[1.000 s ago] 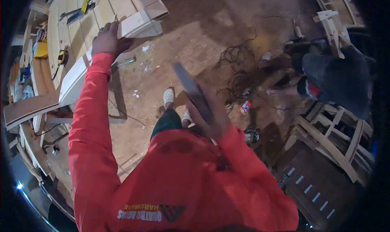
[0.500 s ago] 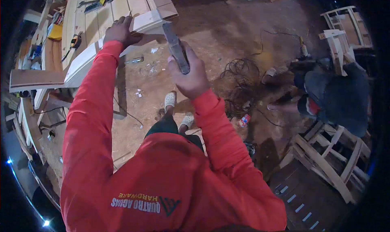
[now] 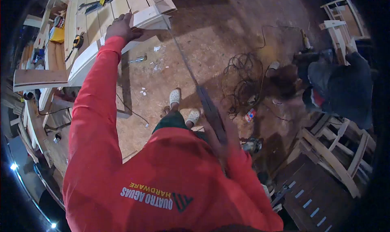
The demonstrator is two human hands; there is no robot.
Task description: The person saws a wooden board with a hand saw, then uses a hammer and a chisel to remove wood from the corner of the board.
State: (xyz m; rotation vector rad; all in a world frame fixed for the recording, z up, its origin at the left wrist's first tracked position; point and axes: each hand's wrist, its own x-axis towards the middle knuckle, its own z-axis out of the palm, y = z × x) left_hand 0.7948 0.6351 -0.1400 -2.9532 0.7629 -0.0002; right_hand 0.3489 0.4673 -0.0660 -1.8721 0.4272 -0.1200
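My left hand (image 3: 122, 27) lies over the near edge of a light wooden panel (image 3: 106, 20), its fingers resting on the boards. My right hand (image 3: 222, 137), blurred by motion, is closed round the dark handle of a handsaw (image 3: 209, 111) in front of my body. The saw's thin blade runs up and left to the corner of the panel, where its tip meets a pale board (image 3: 152, 20). A tape measure (image 3: 78, 41) and a yellow-and-blue tool (image 3: 101, 2) lie on the panel.
At right, a person in dark clothes (image 3: 339, 89) is near wooden frames (image 3: 339, 150). Loops of black cable (image 3: 239, 75) lie on the floor. A clear bottle (image 3: 139, 59) lies below the panel. A board (image 3: 40, 77) juts out at left.
My right hand has pulled the saw down and back toward my body, exposing much more of the blade. My left hand keeps its place on the panel.
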